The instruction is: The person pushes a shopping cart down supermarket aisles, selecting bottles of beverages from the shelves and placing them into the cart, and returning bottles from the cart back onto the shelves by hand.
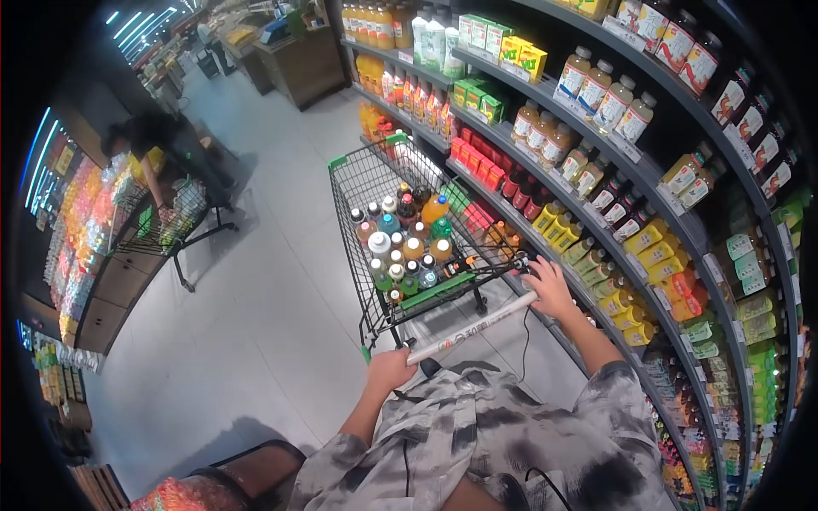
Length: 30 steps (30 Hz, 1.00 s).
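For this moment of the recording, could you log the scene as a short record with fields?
Setting: store aisle
Left hand: closed around the left end of the white cart handle
Right hand: at the handle's right end; grip unclear
Shopping cart: black wire with green trim, holding bottles with variously coloured caps
Right side: shelves of bottled and boxed drinks
Left side: person in dark clothing bending over another cart
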Available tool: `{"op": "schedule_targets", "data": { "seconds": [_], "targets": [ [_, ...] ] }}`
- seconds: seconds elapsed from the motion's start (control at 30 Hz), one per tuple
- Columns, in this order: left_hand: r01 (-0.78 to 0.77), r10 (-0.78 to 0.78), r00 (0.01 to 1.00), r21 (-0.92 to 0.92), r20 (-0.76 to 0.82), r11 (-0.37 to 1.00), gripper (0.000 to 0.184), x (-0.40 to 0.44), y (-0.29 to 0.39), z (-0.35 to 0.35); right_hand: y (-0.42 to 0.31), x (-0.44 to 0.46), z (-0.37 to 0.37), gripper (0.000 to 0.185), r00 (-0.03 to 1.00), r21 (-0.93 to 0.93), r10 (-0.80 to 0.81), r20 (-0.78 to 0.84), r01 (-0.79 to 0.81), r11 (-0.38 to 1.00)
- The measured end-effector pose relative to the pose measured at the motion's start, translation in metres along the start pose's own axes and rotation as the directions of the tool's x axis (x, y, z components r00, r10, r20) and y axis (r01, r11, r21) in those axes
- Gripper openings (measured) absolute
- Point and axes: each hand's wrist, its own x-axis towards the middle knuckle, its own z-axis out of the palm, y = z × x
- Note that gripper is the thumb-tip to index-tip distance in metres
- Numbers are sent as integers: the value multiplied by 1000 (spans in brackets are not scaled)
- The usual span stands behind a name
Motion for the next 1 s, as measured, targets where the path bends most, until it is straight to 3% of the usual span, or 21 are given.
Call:
{"op": "schedule_targets", "data": {
  "seconds": [0.07, 0.1, 0.17, 0.2, 0.27, 0.33, 0.37, 0.63, 0.77, 1.0],
  "targets": [
    [-9, 9, 1000, 18, 18, 1000, 27, -12, -2, 3, 2, -16, 14, 43, 997, -66, -41, -60, 37, 997],
    [-15, 15, 1000, 15, 8, 1000, 27, -17, -3, 5, 1, -22, 21, 43, 997, -68, -31, -65, 26, 997],
    [-37, 37, 999, 18, 6, 999, 27, -29, -4, 7, -6, -37, 30, 20, 966, -124, 186, 179, -165, 979],
    [-25, 24, 999, 33, 27, 999, 26, -36, -4, 6, -12, -47, 34, 20, 964, -125, 199, 176, -178, 976],
    [-25, 22, 998, 56, 57, 998, 26, -49, -8, 9, -30, -66, 42, 10, 982, -118, 176, -68, -183, 976],
    [-15, 10, 998, 85, 59, 996, 27, -62, -16, 13, -47, -84, 48, 11, 972, -104, 233, -41, -236, 966],
    [-72, 77, 996, 100, -40, 992, 25, -69, -25, 20, -58, -94, 50, 11, 967, -79, 251, -46, -254, 964],
    [-165, 157, 986, 213, 55, 963, 24, -126, -86, 24, -165, -172, 68, 13, 913, 10, 338, -228, -345, 939],
    [-211, 195, 977, 284, 85, 935, 24, -146, -111, 18, -215, -194, 65, 14, 901, 18, 368, -227, -374, 927],
    [-221, 176, 955, 178, 238, 959, 26, -159, -129, 3, -262, -209, 68, 12, 870, 12, 405, -282, -419, 908]
  ]
}}
